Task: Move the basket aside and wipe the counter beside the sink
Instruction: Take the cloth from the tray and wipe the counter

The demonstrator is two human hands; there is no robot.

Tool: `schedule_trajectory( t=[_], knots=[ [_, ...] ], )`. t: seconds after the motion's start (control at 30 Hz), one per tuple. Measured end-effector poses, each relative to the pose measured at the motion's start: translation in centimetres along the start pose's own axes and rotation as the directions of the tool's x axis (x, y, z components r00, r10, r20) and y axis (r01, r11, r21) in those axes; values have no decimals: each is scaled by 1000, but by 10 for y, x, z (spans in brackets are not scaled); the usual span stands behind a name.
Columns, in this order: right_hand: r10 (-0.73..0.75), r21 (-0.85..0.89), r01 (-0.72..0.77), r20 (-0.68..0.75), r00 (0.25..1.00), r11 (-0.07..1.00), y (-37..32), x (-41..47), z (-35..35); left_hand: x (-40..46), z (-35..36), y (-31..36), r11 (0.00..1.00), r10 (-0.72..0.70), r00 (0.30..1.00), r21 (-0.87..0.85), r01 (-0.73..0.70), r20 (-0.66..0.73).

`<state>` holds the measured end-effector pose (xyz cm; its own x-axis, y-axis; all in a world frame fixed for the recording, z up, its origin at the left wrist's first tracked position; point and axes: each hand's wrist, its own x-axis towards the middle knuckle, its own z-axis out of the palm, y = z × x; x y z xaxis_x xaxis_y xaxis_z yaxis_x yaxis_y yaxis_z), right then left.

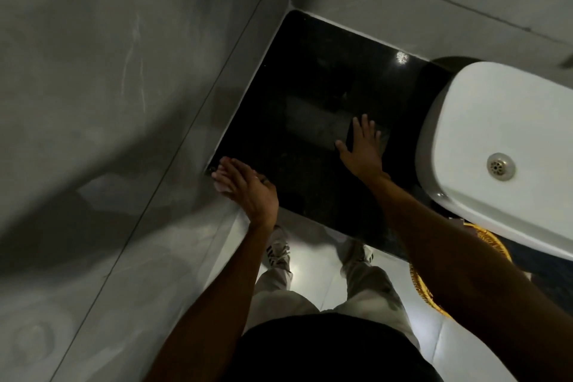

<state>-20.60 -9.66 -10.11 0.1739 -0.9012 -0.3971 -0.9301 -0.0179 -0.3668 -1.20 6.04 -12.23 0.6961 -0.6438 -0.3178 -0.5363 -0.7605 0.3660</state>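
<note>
On the black bench [310, 77], your right hand [362, 149] lies flat with fingers spread wide, near the white sink [496, 121]; your left hand [248, 189] rests open at the near left edge on something pale; the basket [421, 285] sits low at right, under your right arm.
</note>
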Motion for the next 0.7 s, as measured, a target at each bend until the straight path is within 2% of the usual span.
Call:
schedule_trajectory(
  t=[0.1,0.2,0.27,0.3,0.4,0.43,0.5,0.57,0.6,0.63,0.67,0.7],
  knots=[
    [-1,-4,1,4,1000,1000,-2,-1,-1,-9,-4,-15,997,82,997,-3,-82,13],
    [19,5,-19,32,999,1000,-3,-1,-6,-26,-9,-33,983,146,989,-116,-144,8],
    [35,9,-36,58,998,999,-4,-2,-10,-36,-19,-45,960,68,995,-277,-47,70],
    [32,18,-33,53,998,999,-5,-3,-12,-37,-26,-51,914,-3,991,-403,57,133],
    [-38,113,43,-45,998,993,-15,-16,-12,-33,-56,-61,614,-202,932,-703,359,300],
    [-81,158,90,-61,995,983,-20,-23,-11,-29,-65,-61,500,-220,900,-748,436,377],
    [-163,350,136,48,986,927,-34,-39,-6,-21,-82,-59,271,-158,815,-769,579,558],
    [-187,588,-27,301,935,809,-52,-59,-2,-13,-91,-49,71,73,652,-656,752,755],
    [-196,634,-144,434,879,760,-57,-66,0,-11,-91,-41,4,212,561,-574,819,800],
    [-214,662,-233,521,826,713,-59,-71,4,-8,-89,-33,-9,307,486,-508,861,818],
    [-215,669,-264,544,811,694,-57,-73,7,-5,-84,-24,20,362,428,-466,885,828],
    [-197,677,-265,524,828,686,-56,-76,8,-2,-77,-15,55,398,384,-439,897,833]
  ],
)
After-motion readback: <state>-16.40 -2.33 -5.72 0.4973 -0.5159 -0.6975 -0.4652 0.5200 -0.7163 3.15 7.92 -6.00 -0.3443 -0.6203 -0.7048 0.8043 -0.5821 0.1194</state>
